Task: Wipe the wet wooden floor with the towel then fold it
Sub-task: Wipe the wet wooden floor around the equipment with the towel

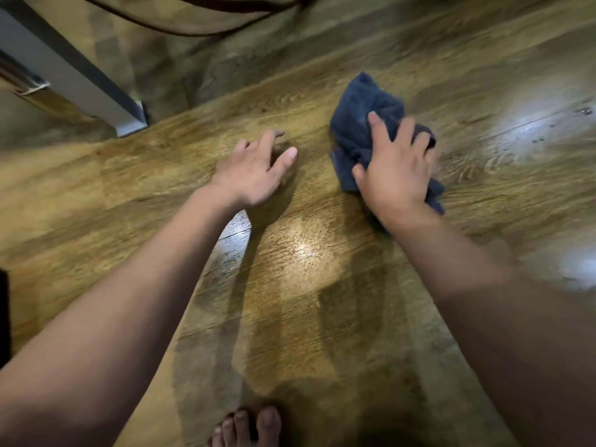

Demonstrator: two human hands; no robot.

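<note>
A dark blue towel (361, 114) lies bunched up on the wooden floor (180, 162), right of the middle. My right hand (395, 166) presses flat on top of it, fingers spread over the cloth and curled into its folds. To the towel's left, my left hand (254, 171) rests on the bare boards with its fingers apart and nothing in it. Shiny wet patches show on the floor at the right (529, 130) and between my forearms (303, 253).
A grey metal furniture leg (96, 91) stands at the upper left. A dark cable (193, 32) curves across the floor at the top. My bare foot (248, 427) is at the bottom edge. A dark object (4, 314) sits at the left edge.
</note>
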